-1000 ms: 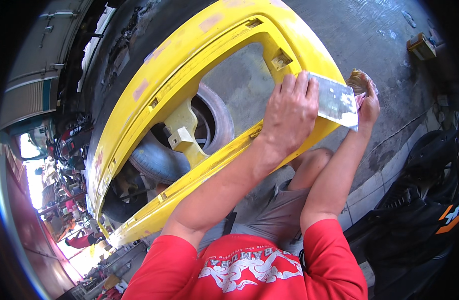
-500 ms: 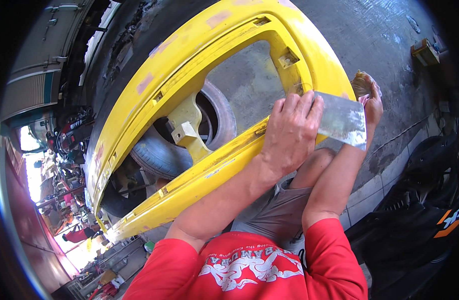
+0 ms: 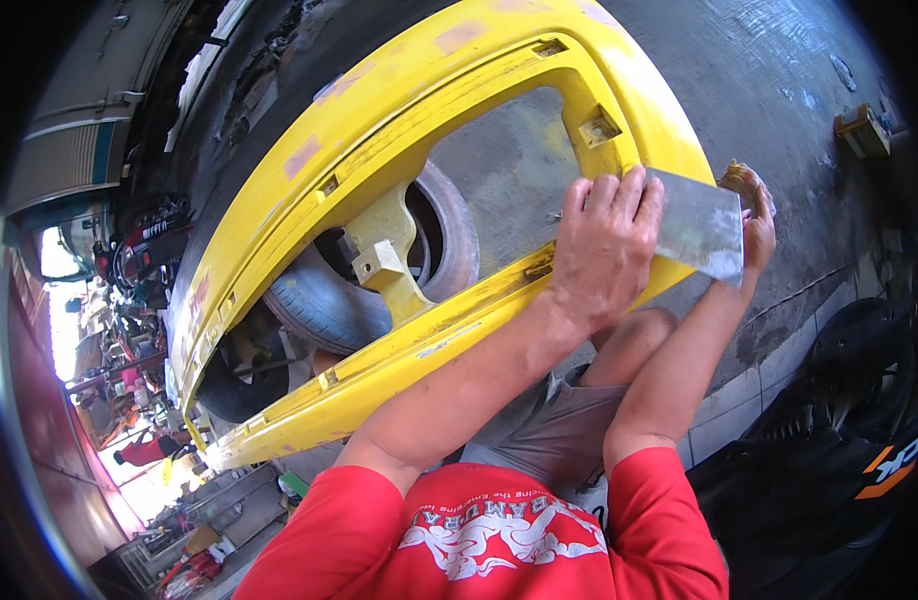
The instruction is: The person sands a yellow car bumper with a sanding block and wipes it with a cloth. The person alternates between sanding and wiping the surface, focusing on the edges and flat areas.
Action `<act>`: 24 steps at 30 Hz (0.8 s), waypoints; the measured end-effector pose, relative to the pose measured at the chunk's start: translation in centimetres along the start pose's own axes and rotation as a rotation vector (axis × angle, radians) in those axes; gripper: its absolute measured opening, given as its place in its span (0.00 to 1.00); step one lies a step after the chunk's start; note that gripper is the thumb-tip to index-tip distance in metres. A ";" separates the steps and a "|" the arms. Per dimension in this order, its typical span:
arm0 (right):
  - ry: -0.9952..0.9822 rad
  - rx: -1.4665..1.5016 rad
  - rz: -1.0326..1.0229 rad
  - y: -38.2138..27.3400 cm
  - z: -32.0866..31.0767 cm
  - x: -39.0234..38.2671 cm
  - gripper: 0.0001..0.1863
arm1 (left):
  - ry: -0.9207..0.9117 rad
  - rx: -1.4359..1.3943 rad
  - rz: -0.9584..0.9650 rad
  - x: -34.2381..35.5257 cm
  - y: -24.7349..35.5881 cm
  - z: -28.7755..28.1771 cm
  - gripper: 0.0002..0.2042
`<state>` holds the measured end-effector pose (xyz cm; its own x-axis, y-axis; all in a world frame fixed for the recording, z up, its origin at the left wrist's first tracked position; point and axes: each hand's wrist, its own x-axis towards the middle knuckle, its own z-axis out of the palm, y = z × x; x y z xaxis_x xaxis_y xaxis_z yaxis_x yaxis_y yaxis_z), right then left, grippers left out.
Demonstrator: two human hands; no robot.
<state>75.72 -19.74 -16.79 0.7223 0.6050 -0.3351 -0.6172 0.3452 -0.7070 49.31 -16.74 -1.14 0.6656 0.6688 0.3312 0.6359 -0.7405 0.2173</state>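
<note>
A yellow car bumper (image 3: 379,105) with pinkish and dull patches stretches out in front of me. My left hand (image 3: 611,240) is over its near right part, fingers curled onto the edge of a flat, rectangular grey metal plate (image 3: 694,225). White smears mark the plate's lower corner. Beyond the plate's right edge, my right hand (image 3: 759,235) is bent round a crumpled-looking beige thing (image 3: 744,182) by the bumper's right end. The kind of that thing is not clear, and part of the hand is behind the plate.
Inside the bumper's frame lie a tyre (image 3: 449,230) and a pale bracket (image 3: 384,262). A small box (image 3: 862,130) stands on the floor at far right. A black covered shape (image 3: 809,480) is close on my right. Clutter (image 3: 129,390) fills the left side.
My left hand and the metal plate have shifted slightly right in view. My right hand has moved a little right and down. The bumper also sits slightly further right in view.
</note>
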 end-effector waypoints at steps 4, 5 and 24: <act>0.038 0.050 -0.022 0.0 0.6 -0.3 0.16 | 0.054 0.006 -0.070 3.1 -2.2 2.3 0.22; 0.032 0.046 -0.029 -0.1 0.6 -0.3 0.16 | 0.040 0.027 -0.089 4.3 -3.0 2.9 0.21; -0.105 -0.207 -0.244 -6.5 16.0 -15.4 0.22 | 0.067 -1.420 -0.580 -2.6 -8.6 -11.8 0.15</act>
<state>63.62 -19.83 2.92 0.7984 0.5966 -0.0817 -0.3456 0.3430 -0.8734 37.46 -12.86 6.98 0.4224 0.9033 -0.0754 -0.1177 0.1371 0.9835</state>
